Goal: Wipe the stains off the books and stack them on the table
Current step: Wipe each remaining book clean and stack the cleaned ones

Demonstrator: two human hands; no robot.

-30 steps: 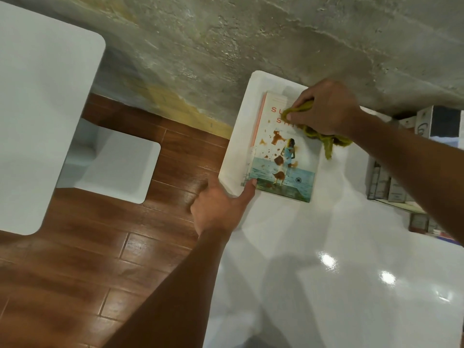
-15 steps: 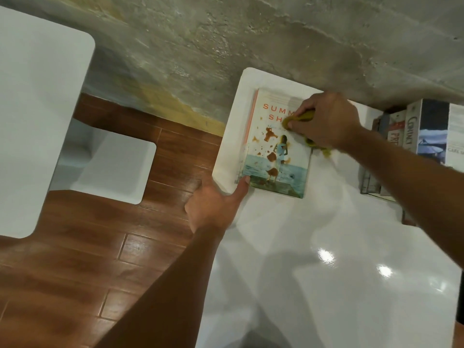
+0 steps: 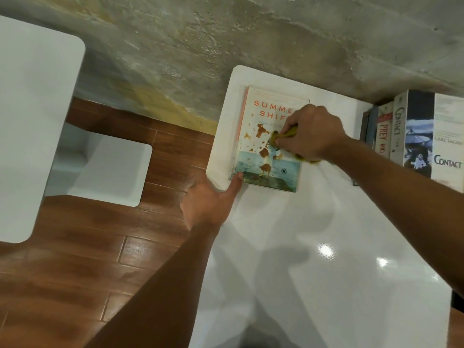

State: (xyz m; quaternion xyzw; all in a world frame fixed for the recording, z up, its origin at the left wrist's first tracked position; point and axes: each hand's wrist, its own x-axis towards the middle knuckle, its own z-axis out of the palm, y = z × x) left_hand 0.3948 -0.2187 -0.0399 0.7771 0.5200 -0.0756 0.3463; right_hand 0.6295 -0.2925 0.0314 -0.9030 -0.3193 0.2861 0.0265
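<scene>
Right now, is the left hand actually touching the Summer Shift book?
Touching. In the head view the left hand reaches its thumb onto the near left corner of the stained book, pinning it to the white table with no gap showing.

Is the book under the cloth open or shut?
Shut: the book lies flat, front cover up, title and brown stains showing.

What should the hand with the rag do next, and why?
Probably sweep the rag leftward and down the book. Brown stains lie just left of and below it, and the left hand pins the book's near corner, so it should stay put.
</scene>
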